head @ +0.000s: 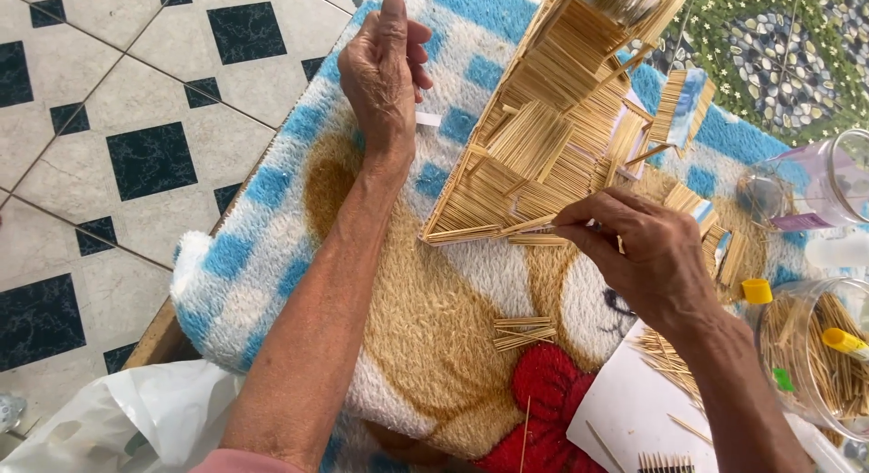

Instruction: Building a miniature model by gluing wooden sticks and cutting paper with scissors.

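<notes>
Your right hand [647, 256] is closed in a pinch, with the fingertips [572, 227] pressed together on a thin stick [529, 226] at the bottom edge of the stick house [552, 120]. The stick lies flat along that edge and touches it. Your left hand [385, 70] is up over the fluffy blue and white blanket [262, 247], to the left of the house and not touching it. Its fingers are curled in, and you cannot tell if it holds anything; a small white strip [428, 119] shows just beside it. The house is made of many thin sticks glued side by side, and it lies tilted on the blanket. A small bundle of sticks [523, 333] lies on the blanket below your right hand. To the right sits a clear jar [815, 355] full of sticks, and a white sheet of paper [625, 410] with loose sticks [665, 360] on it.
</notes>
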